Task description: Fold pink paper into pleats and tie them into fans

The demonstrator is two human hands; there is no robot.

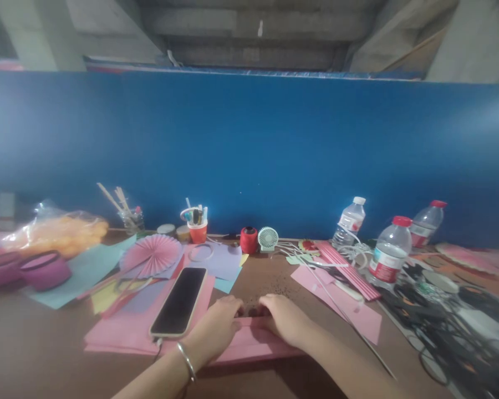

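Note:
A sheet of pink paper (255, 349) lies on the brown table in front of me, with a folded strip along its far edge. My left hand (221, 328) has its fingers curled over that edge, pinching the paper near its middle. On the other side, my right hand (286, 320) grips the same edge, fingers bent and thumb at the fold. A small gap separates the two hands. Left of them, a phone (178, 302) with a dark screen and a cable plugged in lies on more pink sheets. The fingertips are partly hidden.
A pink paper fan (152, 255) rests on coloured sheets at left. A red cup (198, 233) of tools, a red round object (248, 240) and a small fan (268, 239) stand along the blue wall (249, 144). Bottles (391, 252) and tangled black cables (441, 327) occupy the right.

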